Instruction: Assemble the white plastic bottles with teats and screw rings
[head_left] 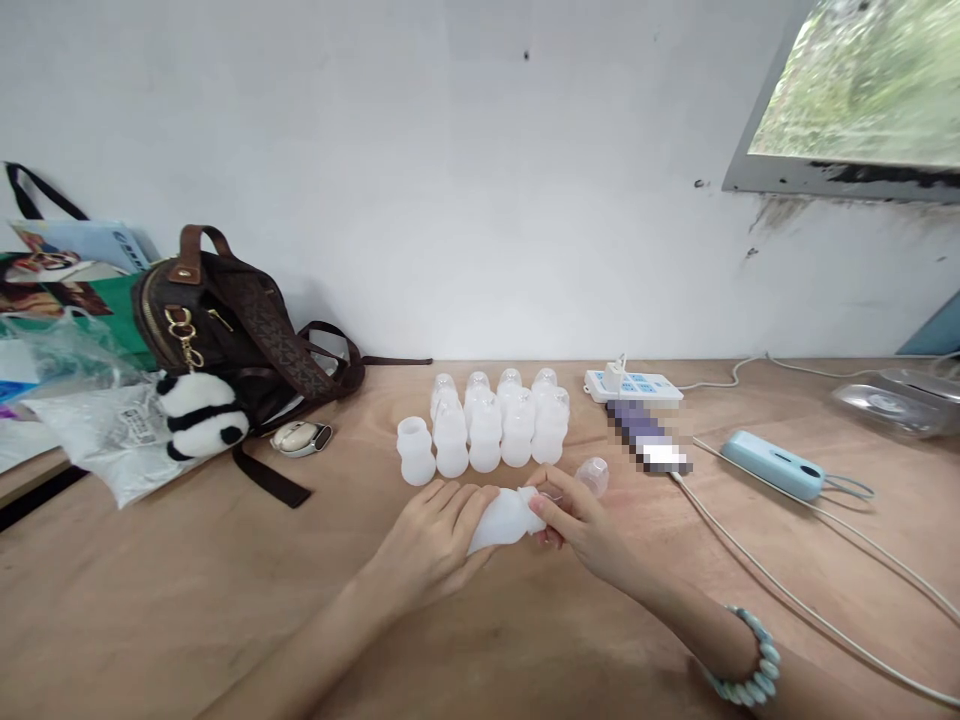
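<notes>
My left hand is wrapped round the body of a translucent white baby bottle, which lies tilted on its side with the neck to the right. The fingers of my right hand pinch the bottle's neck end; a small part between them is mostly hidden. Just behind my right hand, a clear domed cap rests on the wooden table. Beyond my hands stand several similar bottles in two rows, topped with clear caps. At the left end of the front row is an uncapped bottle.
To the left are a brown backpack, a panda plush, plastic bags and a beige mouse-like object. A power strip, a phone, a blue power bank, cables and clear containers occupy the right.
</notes>
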